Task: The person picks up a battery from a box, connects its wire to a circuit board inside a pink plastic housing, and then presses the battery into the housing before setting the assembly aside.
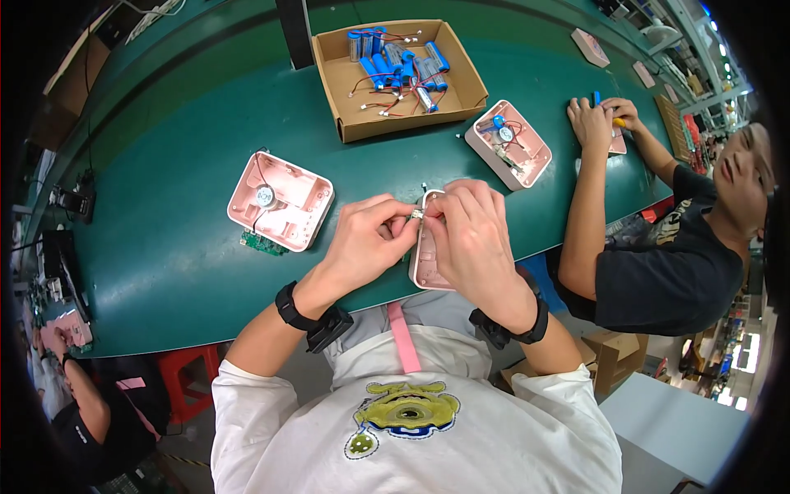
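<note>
My left hand (370, 237) is closed in a pinch on a small white connector (418, 214). Thumb and fingers of my right hand (473, 226) press together at the same spot, and what they grip is hidden. Both hands meet over the upper left edge of an open pink plastic housing (426, 267). My right hand covers much of this housing. Left of my hands lies another open pink housing (300, 206) with a round silver speaker (264, 196) and dark wires inside. A green circuit board (263, 243) sticks out from under its near edge.
A cardboard box (362, 128) of blue battery packs (401, 66) with wires stands at the back. Right of it, a third pink housing (535, 165) holds a blue battery and wires. A co-worker (671, 239) works at the right of the green table (156, 272).
</note>
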`<action>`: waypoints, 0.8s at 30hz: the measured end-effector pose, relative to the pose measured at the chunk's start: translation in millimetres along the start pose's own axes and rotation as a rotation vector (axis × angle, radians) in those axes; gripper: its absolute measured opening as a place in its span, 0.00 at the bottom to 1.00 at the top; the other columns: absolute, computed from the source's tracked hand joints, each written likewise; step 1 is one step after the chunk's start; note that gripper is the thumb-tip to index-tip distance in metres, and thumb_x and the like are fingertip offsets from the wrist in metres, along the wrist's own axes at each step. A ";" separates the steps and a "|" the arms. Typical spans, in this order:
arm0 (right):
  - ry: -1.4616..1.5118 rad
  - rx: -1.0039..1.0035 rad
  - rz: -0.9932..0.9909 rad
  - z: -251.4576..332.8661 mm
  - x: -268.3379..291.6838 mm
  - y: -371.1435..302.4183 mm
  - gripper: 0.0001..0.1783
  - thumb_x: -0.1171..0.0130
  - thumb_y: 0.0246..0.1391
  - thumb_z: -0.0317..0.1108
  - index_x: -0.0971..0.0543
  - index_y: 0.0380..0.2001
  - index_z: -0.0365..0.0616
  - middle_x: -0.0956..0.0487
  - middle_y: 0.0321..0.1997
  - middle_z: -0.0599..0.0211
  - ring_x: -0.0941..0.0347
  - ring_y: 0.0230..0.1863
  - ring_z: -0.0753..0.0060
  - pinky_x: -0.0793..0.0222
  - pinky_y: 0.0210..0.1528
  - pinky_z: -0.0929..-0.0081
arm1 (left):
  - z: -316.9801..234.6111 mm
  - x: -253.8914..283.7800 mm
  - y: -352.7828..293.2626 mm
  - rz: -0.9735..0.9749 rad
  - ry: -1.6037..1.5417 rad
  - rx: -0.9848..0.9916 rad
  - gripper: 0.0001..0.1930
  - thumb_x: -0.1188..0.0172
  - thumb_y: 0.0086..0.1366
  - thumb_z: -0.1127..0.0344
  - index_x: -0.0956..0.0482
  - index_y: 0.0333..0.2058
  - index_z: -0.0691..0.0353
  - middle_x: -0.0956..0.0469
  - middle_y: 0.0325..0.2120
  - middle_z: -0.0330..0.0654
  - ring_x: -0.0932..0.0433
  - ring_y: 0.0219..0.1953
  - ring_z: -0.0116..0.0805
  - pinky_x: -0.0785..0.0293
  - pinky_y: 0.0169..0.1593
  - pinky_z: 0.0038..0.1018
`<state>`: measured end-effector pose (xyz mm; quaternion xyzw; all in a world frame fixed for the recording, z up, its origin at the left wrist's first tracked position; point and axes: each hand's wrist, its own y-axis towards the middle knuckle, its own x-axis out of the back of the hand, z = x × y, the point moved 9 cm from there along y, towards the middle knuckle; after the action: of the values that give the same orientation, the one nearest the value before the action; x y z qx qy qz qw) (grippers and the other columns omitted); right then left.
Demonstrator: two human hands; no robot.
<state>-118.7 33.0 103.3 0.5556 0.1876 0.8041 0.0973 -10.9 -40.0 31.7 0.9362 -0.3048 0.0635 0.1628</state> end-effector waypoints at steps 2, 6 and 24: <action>0.019 -0.014 -0.003 2.0 -1.1 -0.5 0.11 0.32 0.52 0.21 0.21 0.39 0.38 0.21 0.48 0.57 0.26 0.58 0.48 0.35 0.59 0.52 | -3.0 0.4 -0.8 -0.006 0.033 -0.025 0.08 0.30 0.61 0.77 0.14 0.40 0.71 0.26 0.23 0.39 0.26 0.21 0.25 0.26 0.25 0.24; -0.019 -0.032 -0.007 7.6 -0.6 1.6 0.11 0.33 0.52 0.20 0.22 0.39 0.37 0.25 0.60 0.51 0.33 0.70 0.41 0.38 0.67 0.48 | -13.7 2.3 -1.1 -0.026 0.095 -0.092 0.08 0.30 0.60 0.78 0.14 0.39 0.71 0.25 0.22 0.39 0.24 0.20 0.27 0.25 0.26 0.25; 0.022 -0.118 0.000 1.1 -6.1 -2.1 0.17 0.32 0.53 0.22 0.23 0.46 0.36 0.33 0.72 0.43 0.44 0.79 0.32 0.44 0.73 0.40 | -0.3 1.0 0.1 0.041 -0.107 0.100 0.09 0.38 0.66 0.79 0.17 0.44 0.73 0.24 0.23 0.38 0.20 0.24 0.27 0.20 0.29 0.23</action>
<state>-115.5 32.9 97.5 0.5402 0.1411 0.8197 0.1280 -10.1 -40.6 32.3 0.9387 -0.3289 0.0317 0.0981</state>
